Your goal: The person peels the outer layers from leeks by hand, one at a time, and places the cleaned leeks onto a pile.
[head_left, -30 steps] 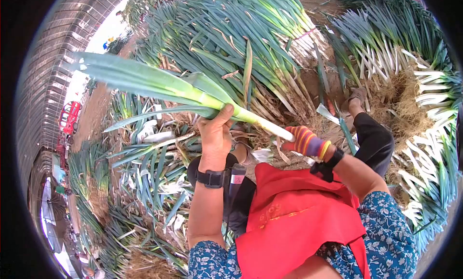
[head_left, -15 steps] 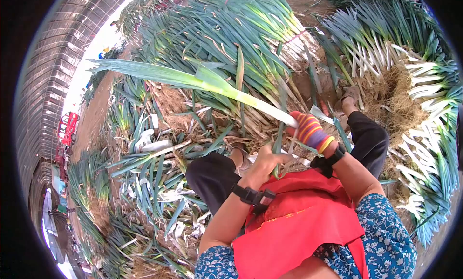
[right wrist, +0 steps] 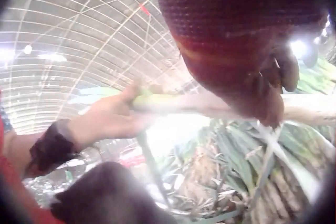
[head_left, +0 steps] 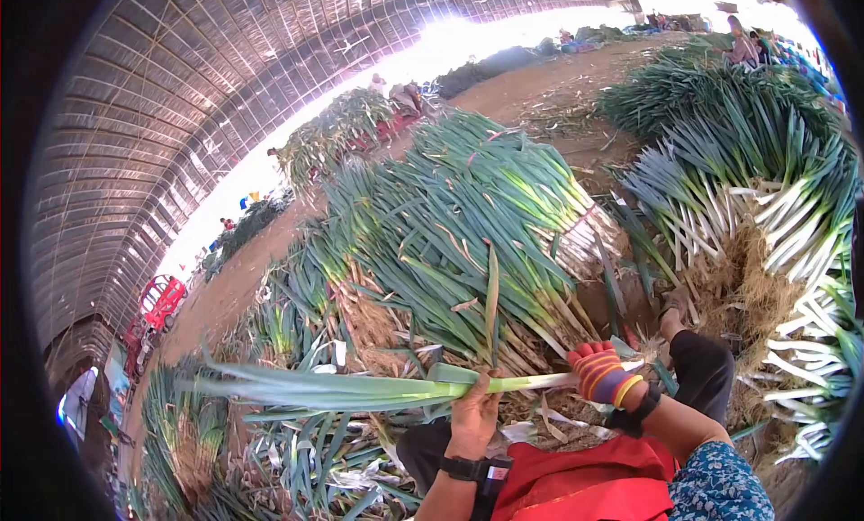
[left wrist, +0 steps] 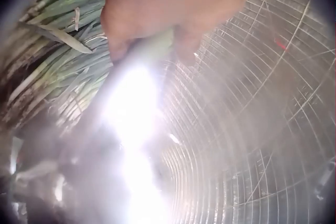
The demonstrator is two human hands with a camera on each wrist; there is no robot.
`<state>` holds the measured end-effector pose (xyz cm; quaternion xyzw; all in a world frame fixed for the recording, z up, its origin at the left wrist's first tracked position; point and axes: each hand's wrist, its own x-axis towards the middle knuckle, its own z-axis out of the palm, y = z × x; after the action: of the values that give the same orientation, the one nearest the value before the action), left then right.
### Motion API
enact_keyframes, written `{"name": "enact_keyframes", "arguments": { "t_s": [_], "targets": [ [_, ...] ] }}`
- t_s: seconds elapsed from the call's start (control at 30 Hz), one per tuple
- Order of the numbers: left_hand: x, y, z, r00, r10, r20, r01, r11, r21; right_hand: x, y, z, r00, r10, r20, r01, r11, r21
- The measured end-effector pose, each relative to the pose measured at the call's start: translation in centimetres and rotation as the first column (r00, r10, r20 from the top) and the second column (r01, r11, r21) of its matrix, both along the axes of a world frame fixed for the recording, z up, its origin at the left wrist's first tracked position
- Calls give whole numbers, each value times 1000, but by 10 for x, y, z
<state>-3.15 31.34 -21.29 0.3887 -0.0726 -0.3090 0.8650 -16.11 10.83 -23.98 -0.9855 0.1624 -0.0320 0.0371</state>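
A long leek [head_left: 531, 382] lies nearly level across the head view, its green leaves to the left and white stem to the right. My bare left hand [head_left: 474, 417] grips it where the leaves meet the stem. The striped-gloved right hand [head_left: 605, 374] holds the white end. From the left wrist view, the left hand [left wrist: 176, 8] has thumb and fingers around the leek, with glare below. In the right wrist view the gloved hand [right wrist: 241, 50] is curled over the pale stem [right wrist: 310, 109], and the left hand [right wrist: 107, 119] appears blurred farther along it.
Bundled leeks [head_left: 468, 224] are heaped in front. Rows of white-stemmed leeks [head_left: 805, 359] with roots lie at the right. Loose leaves and trimmings [head_left: 315, 449] cover the ground at lower left. A red vehicle [head_left: 162, 302] stands far left, and people [head_left: 743, 46] are at the far right.
The left hand, lower near the apron half a second ago with a strip of leaf, is now back on the leek. The leek has tilted from sloping to nearly level, and the head view has lifted.
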Motion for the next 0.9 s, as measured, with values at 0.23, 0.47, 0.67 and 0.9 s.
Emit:
{"name": "enact_keyframes", "arguments": {
  "t_s": [0.23,0.47,0.67,0.9],
  "targets": [
    [-26,-15,-6,995,42,86,-37,997,-60,38,67,14,850,33,526,-255,899,355],
    [-31,-3,-13,997,44,66,-40,998,-56,42,78,20,839,11,543,-382,723,576],
    [-39,2,-13,996,44,74,-44,999,-10,42,74,19,885,-47,463,-347,597,724],
    [-45,15,16,985,95,146,-98,995,14,61,31,-62,803,-162,574,-375,611,697]
  ]
}}
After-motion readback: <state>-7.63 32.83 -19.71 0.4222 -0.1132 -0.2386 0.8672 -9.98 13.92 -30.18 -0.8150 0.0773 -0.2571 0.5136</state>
